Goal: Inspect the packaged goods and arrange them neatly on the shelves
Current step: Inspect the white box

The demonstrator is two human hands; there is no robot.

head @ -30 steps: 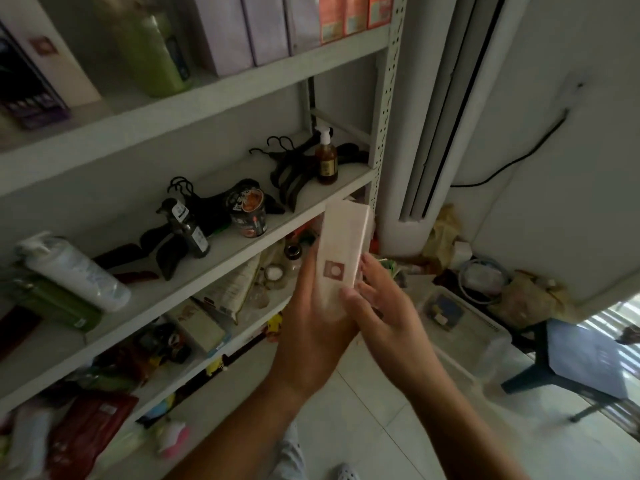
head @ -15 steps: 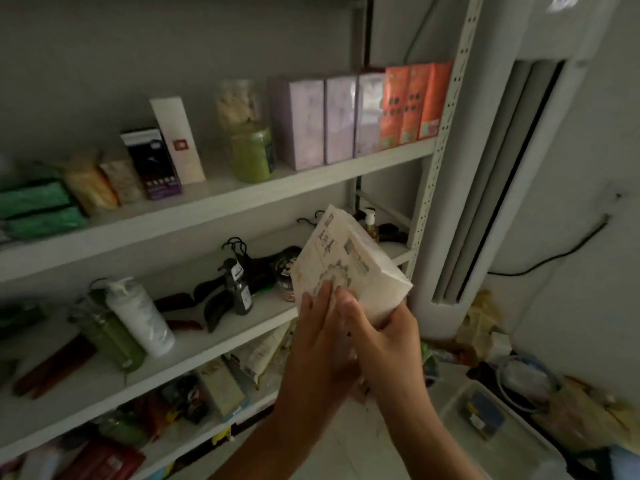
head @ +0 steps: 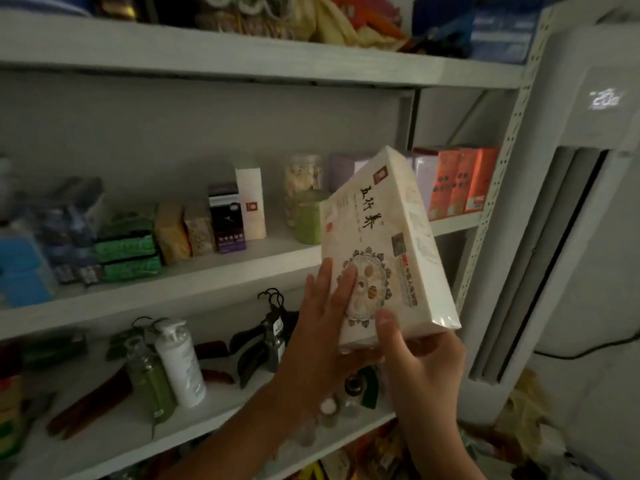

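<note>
The job looked partway through. The white box point(head: 388, 244) was off the shelves, held up tilted in front of the middle shelf point(head: 173, 289) with its printed face turned to the camera, so I judge it was being checked rather than placed. The right hand point(head: 422, 362) gripped its near lower corner, thumb on the face and fingers curled underneath. The left hand point(head: 322, 327) lay flat on the face with its fingers straight, steadying the box but grasping nothing. What was left, as I read it, was finding the box a slot and standing it upright.

The middle shelf already carried a fairly orderly row — green packs point(head: 128, 251) stacked at the left, a dark box point(head: 227, 220), a narrow carton point(head: 250, 202) upright, a clear jar point(head: 301, 174) holding pale pieces, a green jar point(head: 308, 216) in front of it, then lilac boxes point(head: 341, 168) and orange boxes point(head: 460, 181) at the far right. The lower shelf point(head: 104, 434) looked less tidy — a white pump bottle point(head: 180, 365) and a green bottle point(head: 149, 379) stood beside scattered black hangers point(head: 263, 337). The goods on the top shelf point(head: 242, 60) were too blurred to name.
</note>
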